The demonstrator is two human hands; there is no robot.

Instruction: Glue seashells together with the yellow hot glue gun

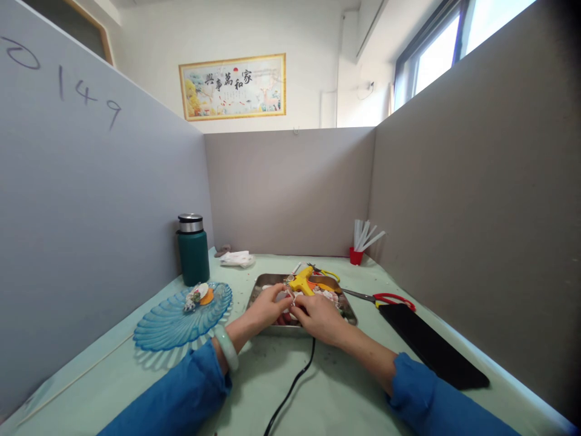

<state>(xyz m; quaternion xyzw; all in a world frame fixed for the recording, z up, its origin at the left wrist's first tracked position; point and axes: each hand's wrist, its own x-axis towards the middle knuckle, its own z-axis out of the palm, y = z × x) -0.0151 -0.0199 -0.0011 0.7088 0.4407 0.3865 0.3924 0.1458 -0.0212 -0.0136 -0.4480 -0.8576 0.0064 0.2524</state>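
Currently both hands work over the metal tray (pixel 255 295), whose long axis runs left to right. The left hand (pixel 264 307) comes in over the tray's left part, the right hand (pixel 323 318) over its right front part. Their fingers are drawn narrow, the tips meeting on a small pale piece (pixel 292 297) above the tray's middle; it is mostly covered, so I cannot tell which way it points. Just behind the fingertips, a yellow glue gun (pixel 301 282) lies aslant over the tray's back part, its nozzle direction unclear. Shells (pixel 327 294) lie in the tray. From its front edge a black cord (pixel 295 383) curves toward the person. Left of the tray is a blue scalloped plate (pixel 170 330), bearing a small cluster of shells and an orange piece (pixel 207 297). At the tray's right, red-handled scissors (pixel 394 298) lie crosswise, blades pointing left toward it. Behind the tray are yellow-handled pliers (pixel 333 275), handles to the right.
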